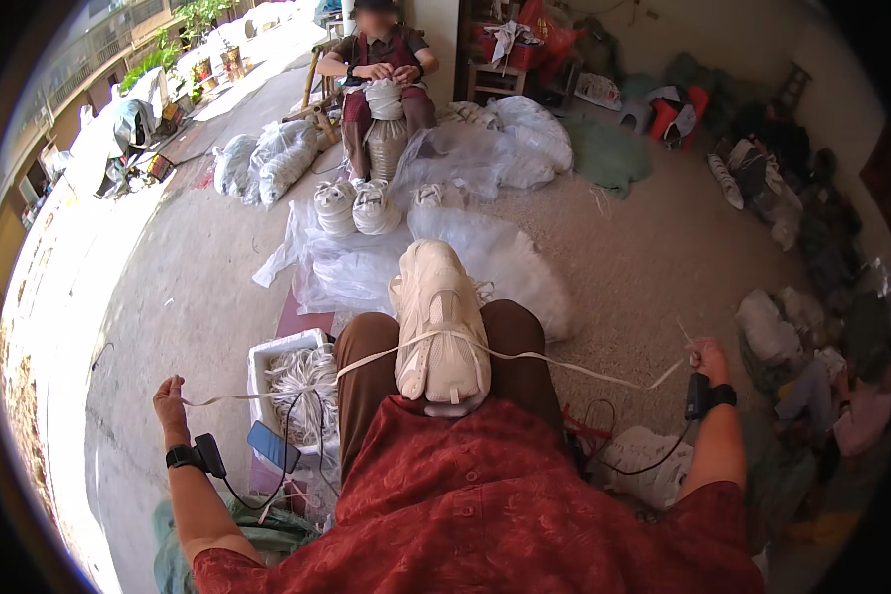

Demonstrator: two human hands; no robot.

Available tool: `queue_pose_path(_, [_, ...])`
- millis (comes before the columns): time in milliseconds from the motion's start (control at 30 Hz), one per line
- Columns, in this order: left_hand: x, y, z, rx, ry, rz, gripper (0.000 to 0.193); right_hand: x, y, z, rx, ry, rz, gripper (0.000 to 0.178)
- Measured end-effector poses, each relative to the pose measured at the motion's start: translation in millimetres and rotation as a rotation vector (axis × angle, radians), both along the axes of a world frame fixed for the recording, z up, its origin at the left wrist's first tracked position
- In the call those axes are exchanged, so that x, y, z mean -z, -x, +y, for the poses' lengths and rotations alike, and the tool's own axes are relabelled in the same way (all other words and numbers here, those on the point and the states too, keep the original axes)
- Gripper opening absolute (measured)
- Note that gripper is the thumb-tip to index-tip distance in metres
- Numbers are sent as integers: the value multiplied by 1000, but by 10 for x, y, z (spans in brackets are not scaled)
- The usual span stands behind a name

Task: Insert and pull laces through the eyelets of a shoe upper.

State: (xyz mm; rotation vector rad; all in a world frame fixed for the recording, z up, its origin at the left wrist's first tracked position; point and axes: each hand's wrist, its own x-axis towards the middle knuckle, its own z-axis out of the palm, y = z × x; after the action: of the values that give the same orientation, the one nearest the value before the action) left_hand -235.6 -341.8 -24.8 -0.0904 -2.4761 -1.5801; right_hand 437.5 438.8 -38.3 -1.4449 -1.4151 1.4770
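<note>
A cream-white sneaker stands between my knees, its toe pointing away from me and its heel towards my body. One pale flat shoelace runs across the shoe and stretches out to both sides. Far out to the left, my left hand is closed on one end of the lace. On the right, my right hand pinches the lace near its other end, and a short tip sticks up past the fingers. Both arms are spread wide, well apart from the shoe.
Left of my knee sits a white box full of loose laces, with a blue phone-like thing at its edge. Ahead, white sneakers stand on clear plastic sheeting. Beyond, a seated person works on a shoe. Bags lie right.
</note>
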Motion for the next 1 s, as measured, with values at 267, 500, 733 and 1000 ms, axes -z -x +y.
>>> queue_pose_path(267, [123,-1165,2020,517,-162,-415,11,-581,2920,-1917,-1362,293,-48,10])
queue_pose_path(500, [-450,-1718,2868,1026,-285,-606,28,-478,3333,-2007,-1251,-1100,-330,2])
queue_pose_path(733, [-231,-1511,2527,759,-145,-611,30,-399,3450,-2158,-893,-179,177,9])
queue_pose_path(1000, [218,-1531,1767,392,-156,-812,7,-278,3540,-2215,-792,-69,459,12])
